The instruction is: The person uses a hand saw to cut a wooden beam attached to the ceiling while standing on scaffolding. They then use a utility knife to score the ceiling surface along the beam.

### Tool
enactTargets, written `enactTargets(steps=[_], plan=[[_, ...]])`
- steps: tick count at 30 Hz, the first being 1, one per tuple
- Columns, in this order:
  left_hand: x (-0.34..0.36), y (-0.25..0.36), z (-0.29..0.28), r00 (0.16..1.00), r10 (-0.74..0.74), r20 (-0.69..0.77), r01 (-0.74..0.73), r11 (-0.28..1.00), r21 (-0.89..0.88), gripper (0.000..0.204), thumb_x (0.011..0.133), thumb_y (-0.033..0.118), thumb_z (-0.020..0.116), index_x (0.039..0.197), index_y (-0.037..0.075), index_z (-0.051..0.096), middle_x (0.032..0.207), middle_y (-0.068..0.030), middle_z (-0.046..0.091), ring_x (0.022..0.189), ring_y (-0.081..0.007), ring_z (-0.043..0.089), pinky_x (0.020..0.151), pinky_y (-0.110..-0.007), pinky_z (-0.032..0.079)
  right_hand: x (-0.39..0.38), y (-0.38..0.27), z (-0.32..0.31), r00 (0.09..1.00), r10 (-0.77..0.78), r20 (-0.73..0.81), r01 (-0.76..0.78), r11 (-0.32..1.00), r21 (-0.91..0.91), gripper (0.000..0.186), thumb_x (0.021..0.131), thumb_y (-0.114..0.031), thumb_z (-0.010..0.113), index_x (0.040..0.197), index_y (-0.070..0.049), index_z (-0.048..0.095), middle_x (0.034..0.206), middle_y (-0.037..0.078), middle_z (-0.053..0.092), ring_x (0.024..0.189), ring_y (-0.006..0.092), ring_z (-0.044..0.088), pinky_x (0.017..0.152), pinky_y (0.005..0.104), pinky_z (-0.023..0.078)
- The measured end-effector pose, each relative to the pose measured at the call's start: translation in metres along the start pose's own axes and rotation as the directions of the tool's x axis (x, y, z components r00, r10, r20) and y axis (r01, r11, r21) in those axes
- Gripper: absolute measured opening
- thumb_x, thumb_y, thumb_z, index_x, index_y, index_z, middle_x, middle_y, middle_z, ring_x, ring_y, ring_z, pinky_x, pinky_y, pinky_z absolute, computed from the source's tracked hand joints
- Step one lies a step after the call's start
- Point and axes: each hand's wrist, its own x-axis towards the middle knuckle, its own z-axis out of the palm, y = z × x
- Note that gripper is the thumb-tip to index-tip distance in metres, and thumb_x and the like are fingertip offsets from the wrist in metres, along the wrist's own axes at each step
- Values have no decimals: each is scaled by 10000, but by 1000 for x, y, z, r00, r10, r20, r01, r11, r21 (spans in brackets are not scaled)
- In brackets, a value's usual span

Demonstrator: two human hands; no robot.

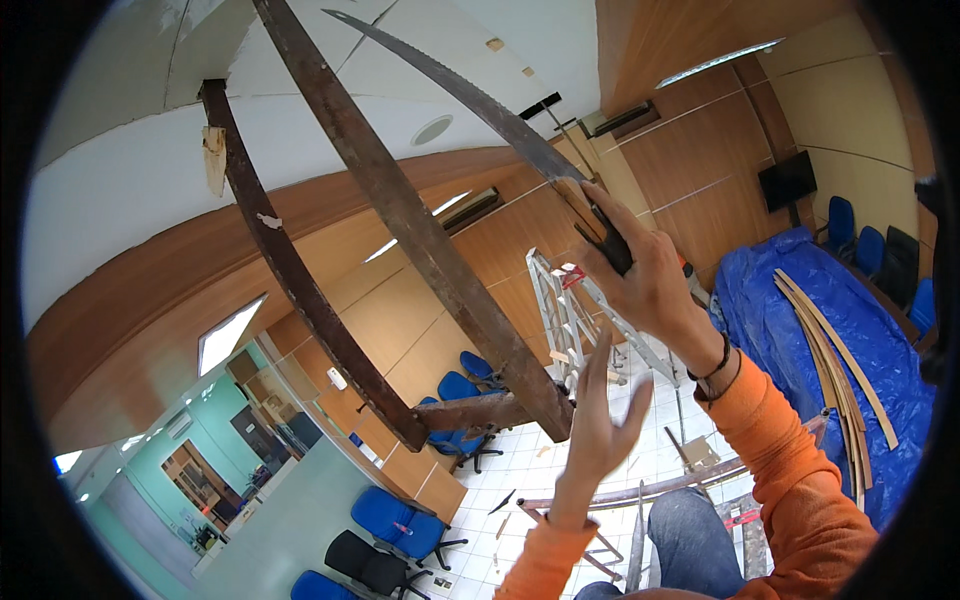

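The right hand [652, 272] is gripping the handsaw [520, 140] near the brown beam [405, 220]; the left hand [603, 425] is hovering spread, empty; the blade [440, 75] is looking light, springy, its handle [617, 252] offering surest hold.

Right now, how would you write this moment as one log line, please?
right hand: gripping saw | left hand: open, empty, near beam | wood strips: on tarp

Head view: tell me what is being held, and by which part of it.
A saw, held by its handle in the right grip. The left grip is open and holds nothing.
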Motion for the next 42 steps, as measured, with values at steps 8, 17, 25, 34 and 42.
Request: enactTargets(steps=[8, 17, 25, 34, 42], plan=[[-146, 28, -91, 1000, 1, 28, -4, 991, 133, 384, 794, 86, 777, 1173, 27, 768, 889, -83, 805, 792, -211, 782, 752, -334, 619, 21, -1, 21, 998, 68, -17, -66, 994, 91, 558, 999, -283, 704, 1461, -7, 555, 712, 155, 630, 543, 205, 561, 535, 363, 416], [-56, 73, -163, 949, 266, -169, -112, 785, 609, 775, 917, 476, 701, 1476, -19, 492, 1337, -229, 620, 1245, -369, 620, 1049, -476, 497, 35, 33, 40, 997, 52, -56, -46, 994, 100, 548, 987, -276, 715, 1461, -47, 563, 741, 189, 685, 557, 275, 622, 573, 388, 484], [43, 102, -120, 947, -197, -255, 198, 980, -22, 1067, 920, 619, 690, 1613, -21, 191, 1596, -264, 336, 1396, -383, 495, 1085, -477, 482, 56, 94, 45, 996, 87, 14, -88, 982, 165, 575, 989, -269, 698, 1504, -64, 546, 625, 101, 578, 530, 143, 502, 536, 316, 413], [76, 113, -76, 856, -437, -276, 181, 754, -631, 672, 1076, 396, 469, 1610, 40, 271, 954, -79, 647, 596, -136, 600, 508, -324, 538, 80, 151, 66, 982, -138, -126, 159, 972, 173, 526, 973, -308, 732, 1432, -86, 600, 938, 219, 751, 632, 348, 694, 607, 406, 539], [62, 108, -70, 847, -397, -353, 98, 770, -631, 716, 1072, 477, 285, 1618, 18, 225, 926, -59, 520, 593, -151, 458, 524, -348, 419, 121, 158, 92, 997, -29, 71, 13, 976, 219, 531, 1002, -365, 686, 1451, -102, 580, 1061, 224, 751, 805, 377, 738, 734, 439, 585]])
